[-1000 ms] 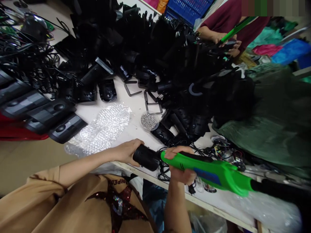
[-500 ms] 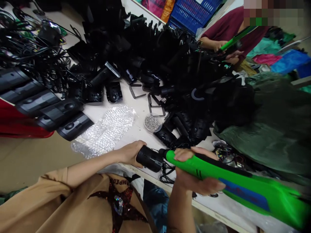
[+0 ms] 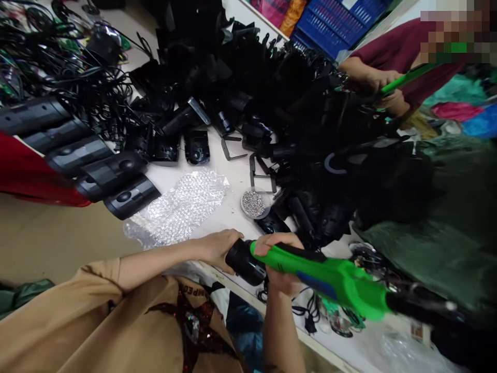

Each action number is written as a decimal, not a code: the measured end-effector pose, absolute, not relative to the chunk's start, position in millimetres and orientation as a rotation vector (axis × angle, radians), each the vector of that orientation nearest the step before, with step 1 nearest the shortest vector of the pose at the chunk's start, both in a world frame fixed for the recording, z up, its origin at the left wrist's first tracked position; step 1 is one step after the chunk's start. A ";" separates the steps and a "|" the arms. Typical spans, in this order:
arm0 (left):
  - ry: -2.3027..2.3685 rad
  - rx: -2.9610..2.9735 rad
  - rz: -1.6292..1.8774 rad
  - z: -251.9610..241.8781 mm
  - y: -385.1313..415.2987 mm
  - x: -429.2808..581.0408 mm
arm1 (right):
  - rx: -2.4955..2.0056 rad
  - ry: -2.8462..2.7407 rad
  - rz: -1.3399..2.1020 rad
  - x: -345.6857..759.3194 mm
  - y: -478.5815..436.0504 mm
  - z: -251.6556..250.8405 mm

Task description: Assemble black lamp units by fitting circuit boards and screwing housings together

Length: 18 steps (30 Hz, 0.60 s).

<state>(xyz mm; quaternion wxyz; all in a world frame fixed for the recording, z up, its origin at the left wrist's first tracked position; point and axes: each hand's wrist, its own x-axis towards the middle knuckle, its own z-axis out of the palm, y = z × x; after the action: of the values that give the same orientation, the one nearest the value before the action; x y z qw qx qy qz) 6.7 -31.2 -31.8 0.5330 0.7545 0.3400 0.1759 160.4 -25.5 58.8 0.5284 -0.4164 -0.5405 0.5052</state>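
My left hand (image 3: 222, 249) is closed around a black cylindrical housing (image 3: 245, 263) near the table's front edge. In my right hand (image 3: 280, 264) is a green electric screwdriver (image 3: 330, 274), its nose end against or just over the housing. The bit's tip is hidden, so contact with a screw cannot be seen. Beyond the housing stands a small round dish of screws (image 3: 253, 203). A crinkled clear plastic bag (image 3: 186, 204) lies left of it. Several finished-looking black housings (image 3: 130, 197) are lined up at the left edge.
A large heap of black plastic parts (image 3: 295, 103) covers the table's back and middle. Tangled cables (image 3: 93, 93) lie at left. A dark green bag (image 3: 435, 233) sits at right. Across the table a co-worker's hands (image 3: 388, 88) hold another green screwdriver. Behind is a blue crate (image 3: 334, 26).
My right hand has brought the screwdriver left, its nose now up to the housing where a dark tip showed before. The whole view has shifted slightly. The co-worker's hands have come closer together.
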 end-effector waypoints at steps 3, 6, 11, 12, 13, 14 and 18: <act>0.795 1.807 0.387 -32.1 -29.0 7.9 | -0.827 -1.314 1.223 161.2 -13.9 58.4; 0.792 1.827 0.380 -32.6 -30.3 9.6 | -0.875 -1.275 1.198 158.2 -11.1 57.1; 0.863 1.800 0.405 -30.1 -39.0 9.5 | -0.972 -1.178 1.105 152.9 -15.9 57.3; 0.875 1.794 0.414 -29.2 -40.7 8.6 | -0.985 -1.173 1.085 153.3 -16.4 59.8; 0.878 1.790 0.424 -28.2 -42.1 7.3 | -0.994 -1.169 1.053 154.7 -16.8 63.7; 0.874 1.787 0.433 -27.3 -43.0 5.7 | -0.994 -1.167 1.006 157.0 -17.3 68.8; 0.888 1.740 0.435 -23.9 -40.4 -1.7 | -1.037 -1.161 0.777 175.1 -23.8 95.3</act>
<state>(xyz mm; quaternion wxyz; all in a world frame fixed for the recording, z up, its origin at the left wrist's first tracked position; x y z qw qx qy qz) -1.7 -40.4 -23.9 0.5397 0.7318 0.3737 0.1830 175.1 -23.8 95.3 0.6448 -0.4555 -0.5101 0.3415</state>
